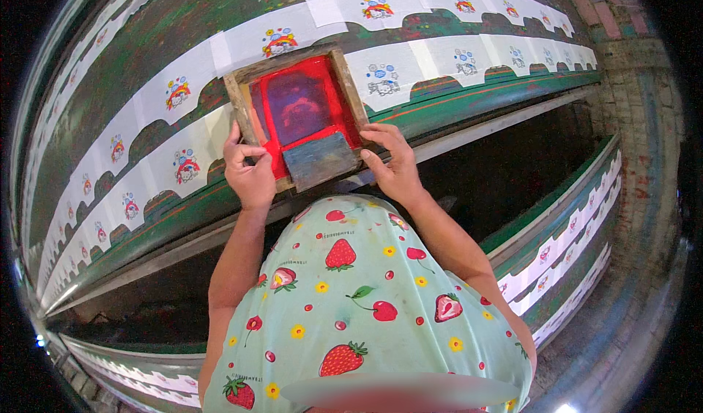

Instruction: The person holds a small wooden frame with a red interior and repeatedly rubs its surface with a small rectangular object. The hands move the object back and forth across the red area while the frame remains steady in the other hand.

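Note:
A wooden-framed printing screen (301, 108) with red ink on its mesh lies over the row of white fabric pieces at the table's near edge. My left hand (250, 177) holds the frame's left side, fingers on the outer wood and thumb bent inward. On the right side, my right hand (392, 163) grips the lower right corner between thumb and fingers. A flat grey-blue board or squeegee (320, 161) rests inside the frame at its near end. Left of the screen, a fabric piece (187, 166) bears a cartoon print with red; right of it, another piece (383, 83) shows blue and outline without red.
The long green printing table (439, 97) carries rows of printed white pieces, with a metal rail (456, 130) along its near edge. A second such table (554, 193) stands at the lower right. Brick paving (631, 138) runs past the tables' right ends.

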Motion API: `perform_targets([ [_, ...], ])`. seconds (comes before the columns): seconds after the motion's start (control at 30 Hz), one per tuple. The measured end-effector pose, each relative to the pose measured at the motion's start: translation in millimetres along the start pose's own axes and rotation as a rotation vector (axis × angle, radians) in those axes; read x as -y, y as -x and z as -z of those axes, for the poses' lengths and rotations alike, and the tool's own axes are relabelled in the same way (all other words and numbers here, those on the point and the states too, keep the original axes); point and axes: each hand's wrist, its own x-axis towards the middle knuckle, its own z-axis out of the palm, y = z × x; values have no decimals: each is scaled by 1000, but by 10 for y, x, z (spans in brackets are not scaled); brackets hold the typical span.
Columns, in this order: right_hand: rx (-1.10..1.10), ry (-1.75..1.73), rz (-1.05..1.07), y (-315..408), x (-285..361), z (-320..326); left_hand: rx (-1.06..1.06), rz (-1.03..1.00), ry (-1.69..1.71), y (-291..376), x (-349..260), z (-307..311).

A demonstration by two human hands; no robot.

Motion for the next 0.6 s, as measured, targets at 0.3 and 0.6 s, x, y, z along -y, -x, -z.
perform_targets([
  [0.3, -9, 6, -1, -55, -712, 1188, 6, -32, 112, 185, -245, -1449],
  [0.6, 131, -83, 34, -166, -1082, 1865, -7, 173, 159, 299, -400, -1891],
])
